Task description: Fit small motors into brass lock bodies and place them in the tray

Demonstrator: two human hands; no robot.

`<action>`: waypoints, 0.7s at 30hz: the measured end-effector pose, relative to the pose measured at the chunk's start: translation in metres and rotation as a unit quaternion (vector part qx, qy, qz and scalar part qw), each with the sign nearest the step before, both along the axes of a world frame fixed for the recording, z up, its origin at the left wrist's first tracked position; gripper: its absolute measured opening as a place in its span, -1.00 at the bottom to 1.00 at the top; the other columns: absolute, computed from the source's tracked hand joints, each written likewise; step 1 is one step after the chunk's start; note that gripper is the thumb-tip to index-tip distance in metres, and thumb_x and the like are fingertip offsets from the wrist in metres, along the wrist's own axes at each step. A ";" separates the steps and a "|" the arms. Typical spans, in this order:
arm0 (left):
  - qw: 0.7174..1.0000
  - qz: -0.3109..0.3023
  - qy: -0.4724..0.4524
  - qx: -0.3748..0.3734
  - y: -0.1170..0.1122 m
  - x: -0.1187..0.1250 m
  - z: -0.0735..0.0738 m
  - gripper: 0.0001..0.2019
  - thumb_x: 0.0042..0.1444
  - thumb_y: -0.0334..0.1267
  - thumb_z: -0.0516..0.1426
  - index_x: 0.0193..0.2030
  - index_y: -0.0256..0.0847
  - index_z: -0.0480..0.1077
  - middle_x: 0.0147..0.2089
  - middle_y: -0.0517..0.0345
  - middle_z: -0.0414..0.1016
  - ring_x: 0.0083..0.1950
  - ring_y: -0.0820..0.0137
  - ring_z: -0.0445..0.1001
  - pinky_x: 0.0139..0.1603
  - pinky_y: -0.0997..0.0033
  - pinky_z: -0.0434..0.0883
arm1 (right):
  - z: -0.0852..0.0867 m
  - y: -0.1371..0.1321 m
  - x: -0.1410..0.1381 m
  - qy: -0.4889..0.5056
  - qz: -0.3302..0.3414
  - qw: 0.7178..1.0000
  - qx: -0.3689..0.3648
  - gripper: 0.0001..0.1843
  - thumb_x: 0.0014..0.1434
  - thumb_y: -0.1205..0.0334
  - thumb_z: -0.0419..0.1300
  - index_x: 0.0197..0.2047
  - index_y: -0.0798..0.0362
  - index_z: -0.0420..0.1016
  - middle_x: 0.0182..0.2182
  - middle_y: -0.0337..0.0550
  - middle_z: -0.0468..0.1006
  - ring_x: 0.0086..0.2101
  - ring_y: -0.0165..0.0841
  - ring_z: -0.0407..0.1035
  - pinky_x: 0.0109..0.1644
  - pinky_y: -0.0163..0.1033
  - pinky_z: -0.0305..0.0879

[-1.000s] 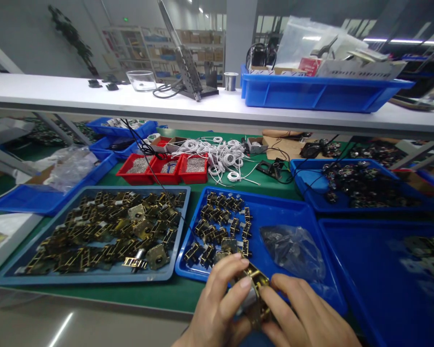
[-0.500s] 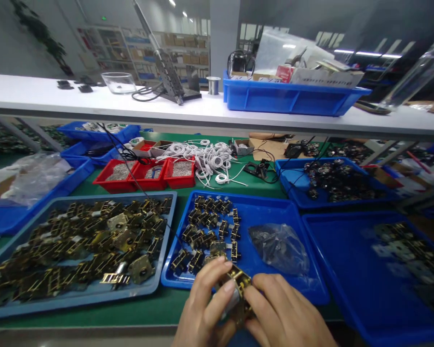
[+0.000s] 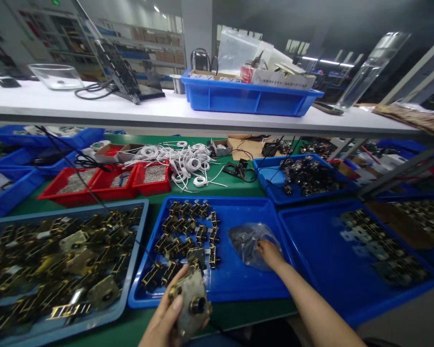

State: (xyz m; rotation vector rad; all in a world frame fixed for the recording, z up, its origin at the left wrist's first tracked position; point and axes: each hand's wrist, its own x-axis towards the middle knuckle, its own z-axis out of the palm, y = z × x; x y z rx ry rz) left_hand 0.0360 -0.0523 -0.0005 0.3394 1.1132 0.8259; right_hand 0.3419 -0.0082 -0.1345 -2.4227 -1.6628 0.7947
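Note:
My left hand (image 3: 166,315) holds a brass metal assembly (image 3: 190,301) at the near edge of the bench, its flat plate and round hub facing up. My right hand (image 3: 269,253) is stretched forward into the middle blue tray (image 3: 235,284), with its fingers on a clear plastic bag of small dark parts (image 3: 248,241). Whether the fingers pinch anything is hidden. Rows of small brass parts (image 3: 184,231) fill the left half of that tray.
A grey-blue tray of brass assemblies (image 3: 58,255) lies at left, a blue tray with several plates (image 3: 369,246) at right. Red bins (image 3: 104,180), white wire coils (image 3: 181,161) and a tray of black parts (image 3: 304,176) sit farther back. A white shelf (image 3: 166,113) overhangs.
My right hand has let go of the brass assembly and reached forward to the plastic bag. The left hand alone keeps the assembly. The view has swung to the right.

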 end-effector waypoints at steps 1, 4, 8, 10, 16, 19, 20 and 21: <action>1.000 0.000 -0.008 -0.011 -0.001 0.003 0.002 -0.30 -0.07 -0.05 0.31 0.23 0.11 0.16 0.06 0.09 0.49 -0.18 0.13 0.55 -0.23 0.18 0.53 | -0.010 0.004 -0.003 -0.009 0.005 1.000 -0.015 -0.80 0.24 0.21 0.17 -0.11 0.12 0.45 -0.11 -0.12 0.51 -0.13 -0.28 0.44 -0.05 -0.04 0.39; 1.000 -0.014 -0.024 -0.015 -0.004 0.009 0.001 -0.26 -0.03 -0.03 0.30 0.26 0.08 0.08 0.03 0.04 0.49 -0.20 0.14 0.56 -0.23 0.18 0.52 | -0.026 0.010 -0.009 -0.034 0.016 0.998 -0.051 -0.80 0.25 0.19 0.16 -0.09 0.09 0.44 -0.09 -0.11 0.50 -0.12 -0.27 0.43 -0.04 -0.04 0.38; 0.999 -0.023 -0.032 -0.020 -0.006 0.008 -0.005 -0.26 -0.01 0.00 0.28 0.26 0.05 0.05 -0.03 0.03 0.50 -0.17 0.12 0.56 -0.19 0.17 0.50 | -0.031 0.013 -0.006 -0.055 0.021 0.996 -0.071 -0.80 0.24 0.19 0.16 -0.10 0.10 0.45 -0.10 -0.11 0.50 -0.12 -0.27 0.42 -0.04 -0.05 0.38; 0.999 -0.018 -0.031 -0.026 -0.006 0.007 -0.007 -0.28 -0.01 -0.01 0.28 0.25 0.04 0.06 -0.03 0.03 0.50 -0.17 0.15 0.56 -0.19 0.19 0.50 | -0.032 0.015 -0.006 -0.060 0.017 0.995 -0.072 -0.80 0.24 0.19 0.16 -0.10 0.09 0.45 -0.10 -0.11 0.50 -0.12 -0.27 0.43 -0.05 -0.06 0.38; 0.999 -0.007 -0.028 -0.028 -0.002 0.003 -0.005 -0.26 -0.04 -0.02 0.30 0.24 0.04 0.05 -0.02 0.02 0.50 -0.18 0.14 0.56 -0.21 0.19 0.50 | -0.027 0.020 -0.008 -0.050 0.008 0.998 -0.041 -0.79 0.25 0.16 0.15 -0.11 0.10 0.45 -0.11 -0.11 0.52 -0.13 -0.28 0.43 -0.04 -0.05 0.38; 0.999 0.006 -0.018 -0.029 0.000 0.004 -0.004 -0.25 -0.05 -0.03 0.31 0.25 0.05 0.07 0.00 0.03 0.50 -0.16 0.15 0.55 -0.19 0.18 0.51 | -0.023 0.021 -0.005 -0.033 0.000 0.999 -0.015 -0.80 0.25 0.18 0.15 -0.12 0.09 0.45 -0.12 -0.12 0.52 -0.13 -0.28 0.44 -0.04 -0.05 0.38; 0.999 0.009 -0.018 -0.029 0.001 0.004 -0.004 -0.25 -0.06 -0.03 0.32 0.25 0.05 0.08 -0.01 0.03 0.51 -0.16 0.15 0.55 -0.19 0.19 0.51 | -0.022 0.020 -0.003 -0.027 -0.005 1.000 -0.006 -0.80 0.25 0.18 0.15 -0.11 0.10 0.45 -0.12 -0.12 0.52 -0.13 -0.28 0.44 -0.04 -0.05 0.38; 0.999 0.011 -0.020 -0.029 0.001 0.005 -0.004 -0.25 -0.06 -0.03 0.32 0.25 0.06 0.09 -0.02 0.04 0.52 -0.16 0.15 0.55 -0.20 0.20 0.51 | -0.022 0.019 -0.001 -0.021 -0.012 1.000 0.004 -0.80 0.25 0.19 0.15 -0.11 0.10 0.45 -0.12 -0.12 0.52 -0.13 -0.28 0.43 -0.04 -0.04 0.38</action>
